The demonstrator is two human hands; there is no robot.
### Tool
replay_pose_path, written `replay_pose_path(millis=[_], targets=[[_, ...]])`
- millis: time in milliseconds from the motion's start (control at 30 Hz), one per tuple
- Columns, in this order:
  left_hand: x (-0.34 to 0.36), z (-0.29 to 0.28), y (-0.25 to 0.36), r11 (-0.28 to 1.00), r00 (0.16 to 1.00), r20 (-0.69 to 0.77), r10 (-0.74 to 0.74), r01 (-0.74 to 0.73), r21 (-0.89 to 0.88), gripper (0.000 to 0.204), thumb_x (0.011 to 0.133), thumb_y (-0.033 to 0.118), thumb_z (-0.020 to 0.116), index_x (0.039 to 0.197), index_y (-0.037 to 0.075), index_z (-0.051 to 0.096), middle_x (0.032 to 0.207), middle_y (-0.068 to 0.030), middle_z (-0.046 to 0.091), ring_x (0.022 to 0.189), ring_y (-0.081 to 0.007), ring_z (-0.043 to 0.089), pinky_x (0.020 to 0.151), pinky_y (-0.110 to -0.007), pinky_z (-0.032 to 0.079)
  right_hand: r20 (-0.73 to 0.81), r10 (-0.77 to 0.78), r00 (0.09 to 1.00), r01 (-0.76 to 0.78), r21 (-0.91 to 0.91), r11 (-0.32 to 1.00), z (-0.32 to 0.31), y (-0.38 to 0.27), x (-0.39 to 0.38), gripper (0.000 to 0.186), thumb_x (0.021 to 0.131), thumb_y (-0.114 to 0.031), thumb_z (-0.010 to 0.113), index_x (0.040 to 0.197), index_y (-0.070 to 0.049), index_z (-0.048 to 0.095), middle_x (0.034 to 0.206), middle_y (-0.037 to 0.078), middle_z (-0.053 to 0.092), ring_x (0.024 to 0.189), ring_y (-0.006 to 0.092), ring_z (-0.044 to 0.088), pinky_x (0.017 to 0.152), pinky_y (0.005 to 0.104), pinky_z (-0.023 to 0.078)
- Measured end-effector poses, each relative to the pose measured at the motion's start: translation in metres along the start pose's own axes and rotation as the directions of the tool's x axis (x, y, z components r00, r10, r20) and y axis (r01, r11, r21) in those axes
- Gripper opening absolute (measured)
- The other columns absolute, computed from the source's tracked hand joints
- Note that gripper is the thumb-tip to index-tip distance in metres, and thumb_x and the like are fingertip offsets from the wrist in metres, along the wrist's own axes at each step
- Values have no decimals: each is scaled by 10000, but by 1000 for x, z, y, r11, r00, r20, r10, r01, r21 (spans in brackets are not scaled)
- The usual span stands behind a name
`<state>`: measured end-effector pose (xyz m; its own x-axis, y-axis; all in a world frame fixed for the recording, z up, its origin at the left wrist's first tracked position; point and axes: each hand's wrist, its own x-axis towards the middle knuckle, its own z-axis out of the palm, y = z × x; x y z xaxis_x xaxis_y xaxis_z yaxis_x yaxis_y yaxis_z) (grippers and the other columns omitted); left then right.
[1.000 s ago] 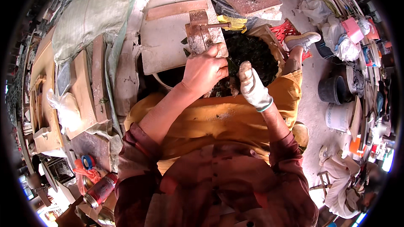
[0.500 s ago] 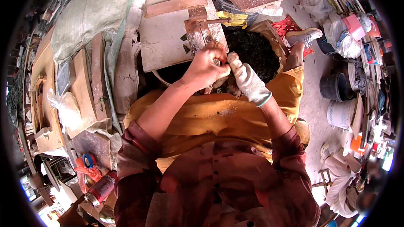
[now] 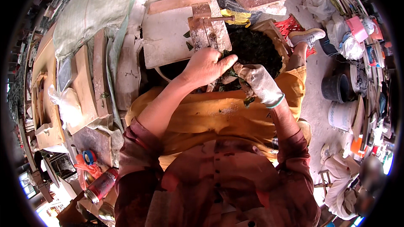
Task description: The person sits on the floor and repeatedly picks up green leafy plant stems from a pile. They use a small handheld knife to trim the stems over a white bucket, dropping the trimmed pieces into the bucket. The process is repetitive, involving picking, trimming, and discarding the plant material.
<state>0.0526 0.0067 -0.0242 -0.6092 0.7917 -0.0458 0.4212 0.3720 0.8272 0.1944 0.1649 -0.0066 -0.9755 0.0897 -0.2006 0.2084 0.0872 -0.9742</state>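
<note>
Person's left hand [image 3: 206,69] bare, fingers curled, thumb stretched toward glove; cannot tell whether anything is pinched. Right hand [image 3: 260,85], in pale knit glove with teal cuff, fingers bent, gripping dark-green leafy piece [image 3: 249,101]; part of it dangles under glove, above ochre cloth [image 3: 202,111] over lap. Hands near each other, above near edge of tan-rimmed container [image 3: 278,40] with dark-green leafy heap [image 3: 256,47]. Beyond left hand: dusty wooden block [image 3: 201,31] with rod [image 3: 221,18], on pale board [image 3: 164,44].
</note>
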Motion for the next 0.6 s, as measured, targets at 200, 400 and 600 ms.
replay_pose_path(millis=[200, 400, 600], targets=[[4, -8, -3, 850, 990, -2, -142, 121, -513, 509, 922, 352, 563, 538, 23, 497, 481, -38, 477, 432, -149, 454, 460, -347, 387, -126, 171, 977, -159, 99, 982, 2, -11, -4, 279, 918, -217, 592, 1085, -7, 670, 591, -46, 511, 462, 27, 394, 420, 206, 310], [6, -27, -3, 912, 973, 143, -183, 222, -345, 667, 883, 641, 493, 576, 53, 561, 568, -63, 569, 547, -155, 563, 583, -336, 493, -150, 243, 958, -228, 109, 968, -11, -16, -10, 324, 902, -275, 621, 1055, 4, 681, 547, -49, 487, 435, 23, 387, 408, 203, 295], [2, -6, 16, 758, 813, 44, 581, -560, 335, 575, 835, 357, 682, 1314, 101, 491, 1076, -76, 661, 1108, -226, 558, 959, -426, 432, -105, -46, 993, 30, -148, 989, -8, -2, -4, 225, 900, -173, 602, 1044, -24, 690, 638, -8, 567, 486, 43, 465, 431, 214, 370]])
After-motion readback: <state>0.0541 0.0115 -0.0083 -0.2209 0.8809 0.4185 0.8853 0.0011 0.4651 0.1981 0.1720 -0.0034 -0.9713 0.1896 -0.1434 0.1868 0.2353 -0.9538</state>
